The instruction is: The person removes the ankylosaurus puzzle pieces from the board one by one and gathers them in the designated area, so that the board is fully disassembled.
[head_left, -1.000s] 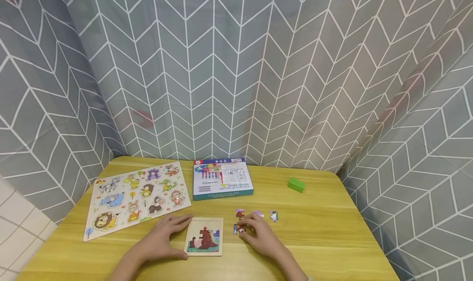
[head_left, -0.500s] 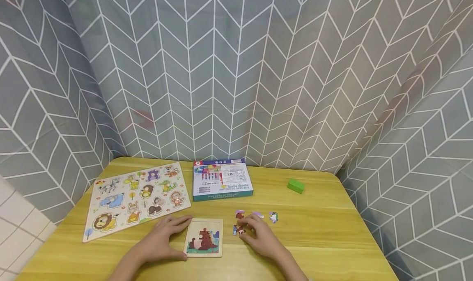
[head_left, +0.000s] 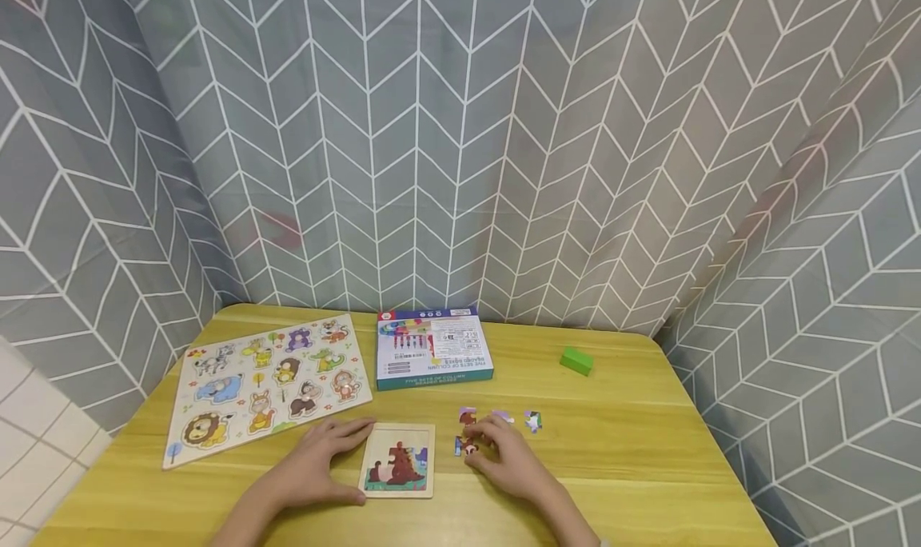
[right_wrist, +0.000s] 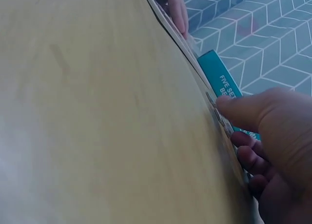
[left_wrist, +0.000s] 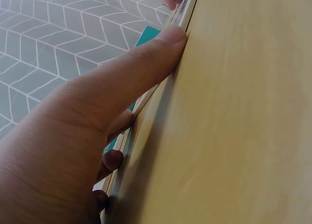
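A small square wooden puzzle tray (head_left: 396, 495) lies on the table, partly filled with a brown dinosaur picture. My left hand (head_left: 309, 465) rests at its left side, with the thumb at the lower left corner and the index finger near the upper left one. To the right, my right hand (head_left: 507, 457) has thumb and fingers around a small jigsaw piece (head_left: 471, 449), which they partly cover. Just beyond it lies a brown and purple piece (head_left: 468, 413). Another purple piece (head_left: 502, 416) shows behind the knuckles, and a white and green piece (head_left: 533, 421) lies farther right.
A large animal peg puzzle board (head_left: 269, 387) lies at the left. A flat printed box (head_left: 435, 351) sits at the back, its teal side (right_wrist: 222, 77) visible in the right wrist view. A green block (head_left: 576, 361) stands at the back right. Patterned curtains (head_left: 446, 147) enclose the table.
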### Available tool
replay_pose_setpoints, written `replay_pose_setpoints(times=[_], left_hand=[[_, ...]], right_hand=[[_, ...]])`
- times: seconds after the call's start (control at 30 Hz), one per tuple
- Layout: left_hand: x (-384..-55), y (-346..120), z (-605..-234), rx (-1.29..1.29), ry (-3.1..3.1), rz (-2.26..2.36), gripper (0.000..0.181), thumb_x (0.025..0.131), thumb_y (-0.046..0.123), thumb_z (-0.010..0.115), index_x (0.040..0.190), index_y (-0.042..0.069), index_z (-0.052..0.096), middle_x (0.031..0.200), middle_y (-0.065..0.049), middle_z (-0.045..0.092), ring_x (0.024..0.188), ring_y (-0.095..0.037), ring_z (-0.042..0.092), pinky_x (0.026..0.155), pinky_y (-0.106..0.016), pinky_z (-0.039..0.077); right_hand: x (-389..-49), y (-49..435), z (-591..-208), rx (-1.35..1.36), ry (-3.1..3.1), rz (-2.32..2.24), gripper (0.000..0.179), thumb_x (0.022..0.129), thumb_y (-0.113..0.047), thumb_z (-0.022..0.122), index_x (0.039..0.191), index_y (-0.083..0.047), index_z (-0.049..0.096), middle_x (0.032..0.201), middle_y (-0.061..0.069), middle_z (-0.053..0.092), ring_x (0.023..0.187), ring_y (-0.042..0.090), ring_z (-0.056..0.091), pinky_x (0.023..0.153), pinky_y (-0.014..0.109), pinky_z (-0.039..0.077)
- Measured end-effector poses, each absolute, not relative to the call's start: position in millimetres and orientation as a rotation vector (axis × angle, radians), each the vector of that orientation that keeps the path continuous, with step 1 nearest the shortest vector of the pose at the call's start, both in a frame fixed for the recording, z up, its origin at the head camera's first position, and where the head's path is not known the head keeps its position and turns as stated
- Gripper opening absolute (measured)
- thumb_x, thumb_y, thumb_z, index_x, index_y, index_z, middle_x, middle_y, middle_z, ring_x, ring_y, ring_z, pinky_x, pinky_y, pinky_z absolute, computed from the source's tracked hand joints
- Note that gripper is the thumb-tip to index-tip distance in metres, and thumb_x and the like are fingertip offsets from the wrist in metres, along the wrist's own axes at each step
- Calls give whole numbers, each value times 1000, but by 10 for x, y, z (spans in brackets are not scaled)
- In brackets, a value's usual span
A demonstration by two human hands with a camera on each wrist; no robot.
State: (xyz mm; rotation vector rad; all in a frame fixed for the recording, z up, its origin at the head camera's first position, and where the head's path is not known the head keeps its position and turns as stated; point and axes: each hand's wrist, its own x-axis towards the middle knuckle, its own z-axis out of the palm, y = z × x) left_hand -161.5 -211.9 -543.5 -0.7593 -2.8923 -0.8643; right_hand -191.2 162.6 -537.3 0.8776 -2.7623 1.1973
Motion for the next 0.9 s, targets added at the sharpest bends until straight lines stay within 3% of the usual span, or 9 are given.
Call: replay_pose_setpoints(times=[0.13,0.37,0.67,0.9], left_hand=[[-1641,-2117,-5391,-770,-2884,-853,110,70,78,82,158,19,54,161,2,52,122,-17,47,101,-58,45],[-1609,-2118,-5379,-775,-2891,-855,110,70,78,83,158,18,53,161,1,51,123,-19,48,102,-60,45],[-1601,-2113,-5432,-799,-2848,-812,107,71,78,82,156,18,56,159,1,54,119,-13,47,98,-52,46],[-1597,-2113,-5433,-770,-2869,-814,107,70,81,79,155,20,58,158,6,55,119,-11,47,98,-51,47]], right_hand=[[-1964,1619,-5290,842,-2813,1183,32,96,-24,80,124,-10,73,105,-6,62,95,10,53,84,27,50],[-2018,1480,-5157,843,-2818,1188,36,98,-24,78,129,-8,72,119,1,68,106,16,62,95,34,54],[-2042,1011,-4963,995,-2778,1205,35,99,-19,76,130,-3,72,118,9,69,95,13,58,79,25,50],[-2012,666,-4927,1089,-2780,1226,34,99,-17,77,130,-5,72,118,8,71,91,5,56,78,20,49]])
